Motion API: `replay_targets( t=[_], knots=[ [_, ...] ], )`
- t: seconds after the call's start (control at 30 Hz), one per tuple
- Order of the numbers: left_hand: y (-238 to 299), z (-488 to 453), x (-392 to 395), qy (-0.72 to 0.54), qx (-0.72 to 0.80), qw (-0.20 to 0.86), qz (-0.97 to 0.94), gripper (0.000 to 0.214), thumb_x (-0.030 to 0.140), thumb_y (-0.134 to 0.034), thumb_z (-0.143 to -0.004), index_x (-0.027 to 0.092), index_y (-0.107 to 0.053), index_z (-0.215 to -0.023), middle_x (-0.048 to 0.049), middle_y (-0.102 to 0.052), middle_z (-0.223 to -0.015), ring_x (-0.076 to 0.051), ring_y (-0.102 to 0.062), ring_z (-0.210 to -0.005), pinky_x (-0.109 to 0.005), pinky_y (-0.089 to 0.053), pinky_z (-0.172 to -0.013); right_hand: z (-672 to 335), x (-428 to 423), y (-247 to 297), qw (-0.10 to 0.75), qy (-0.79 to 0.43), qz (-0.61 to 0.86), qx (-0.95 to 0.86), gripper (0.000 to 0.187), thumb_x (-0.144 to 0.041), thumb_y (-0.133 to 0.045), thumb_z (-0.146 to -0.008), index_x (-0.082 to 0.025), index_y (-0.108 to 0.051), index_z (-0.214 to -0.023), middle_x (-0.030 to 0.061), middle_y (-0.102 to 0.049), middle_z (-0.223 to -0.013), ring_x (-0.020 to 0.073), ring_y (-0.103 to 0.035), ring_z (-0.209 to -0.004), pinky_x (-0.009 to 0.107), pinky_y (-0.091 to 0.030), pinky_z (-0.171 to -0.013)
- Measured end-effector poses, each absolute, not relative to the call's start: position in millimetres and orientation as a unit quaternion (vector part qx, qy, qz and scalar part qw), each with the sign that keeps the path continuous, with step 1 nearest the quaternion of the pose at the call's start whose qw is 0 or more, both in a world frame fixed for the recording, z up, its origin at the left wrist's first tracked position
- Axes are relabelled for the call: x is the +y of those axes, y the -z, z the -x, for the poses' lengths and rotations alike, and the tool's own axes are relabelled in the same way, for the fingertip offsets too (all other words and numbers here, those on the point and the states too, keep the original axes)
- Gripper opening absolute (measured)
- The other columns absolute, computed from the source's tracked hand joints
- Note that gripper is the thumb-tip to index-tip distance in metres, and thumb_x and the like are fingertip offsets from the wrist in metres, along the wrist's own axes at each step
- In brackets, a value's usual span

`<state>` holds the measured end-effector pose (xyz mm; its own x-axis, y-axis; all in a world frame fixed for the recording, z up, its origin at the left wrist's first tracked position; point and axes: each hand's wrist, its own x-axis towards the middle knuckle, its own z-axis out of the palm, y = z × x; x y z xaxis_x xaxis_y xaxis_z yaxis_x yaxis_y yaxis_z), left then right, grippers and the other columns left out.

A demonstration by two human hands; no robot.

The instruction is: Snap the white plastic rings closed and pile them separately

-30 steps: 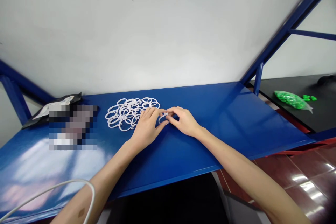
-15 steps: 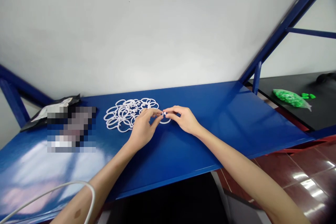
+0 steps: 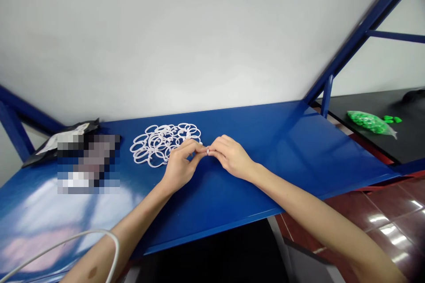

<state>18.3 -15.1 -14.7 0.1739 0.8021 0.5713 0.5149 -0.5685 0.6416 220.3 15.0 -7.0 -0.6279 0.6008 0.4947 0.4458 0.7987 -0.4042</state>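
My left hand (image 3: 183,162) and my right hand (image 3: 231,157) meet above the blue table, thumbs and fingers pinched together. Between the fingertips shows a small white part of a plastic ring (image 3: 207,151); the rest of that ring is hidden. Both hands grip it, one from each side. Just beyond and left of my left hand lies a loose pile of white plastic rings (image 3: 156,140), overlapping one another, each with a small clasp-like joint.
The blue table (image 3: 265,137) meets a pale wall at the back. A black package (image 3: 88,127) and a pixelated item (image 3: 99,154) lie at left. A white cable (image 3: 66,239) loops over my left forearm. A bag of green pieces (image 3: 370,122) rests on a black table at right.
My fingers have closed in on the ring's joint, and my right hand's knuckles have rolled inward. The ring's loop, seen below the fingertips before, is now hidden.
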Motion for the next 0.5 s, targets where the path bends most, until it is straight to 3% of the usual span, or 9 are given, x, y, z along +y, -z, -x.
replay_targets(
  t=[0.17, 0.37, 0.5],
  knots=[
    [16, -12, -8, -0.377, 0.419, 0.109, -0.819, 0.018, 0.019, -0.055, -0.097, 0.023, -0.067, -0.084, -0.0017, -0.072, -0.084, -0.019, -0.061, -0.085, -0.033, -0.052, -0.078, -217, 17, 8, 0.220, -0.066, 0.298, -0.927, 0.019, -0.024, -0.052, -0.105, -0.020, -0.067, -0.095, 0.0063, -0.068, -0.093, 0.0210, -0.056, -0.088, 0.035, -0.043, -0.082],
    [17, 0, 7, -0.312, 0.493, -0.053, -0.811, 0.027, 0.024, -0.049, -0.099, 0.020, -0.069, -0.118, -0.0108, -0.072, -0.115, -0.028, -0.059, -0.109, -0.045, -0.048, -0.099, -222, 39, 7, 0.238, -0.070, 0.393, -0.886, 0.015, -0.030, -0.060, -0.102, -0.019, -0.069, -0.100, 0.0074, -0.072, -0.102, 0.0220, -0.058, -0.096, 0.036, -0.046, -0.089],
    [26, 16, 14, -0.248, 0.559, -0.104, -0.784, 0.039, 0.025, -0.049, -0.096, 0.019, -0.065, -0.131, -0.0140, -0.067, -0.131, -0.036, -0.053, -0.121, -0.054, -0.044, -0.102, -252, 61, 5, 0.240, -0.017, 0.502, -0.831, 0.017, -0.028, -0.058, -0.102, -0.019, -0.072, -0.099, 0.0086, -0.074, -0.101, 0.0258, -0.057, -0.098, 0.038, -0.046, -0.087]
  ],
)
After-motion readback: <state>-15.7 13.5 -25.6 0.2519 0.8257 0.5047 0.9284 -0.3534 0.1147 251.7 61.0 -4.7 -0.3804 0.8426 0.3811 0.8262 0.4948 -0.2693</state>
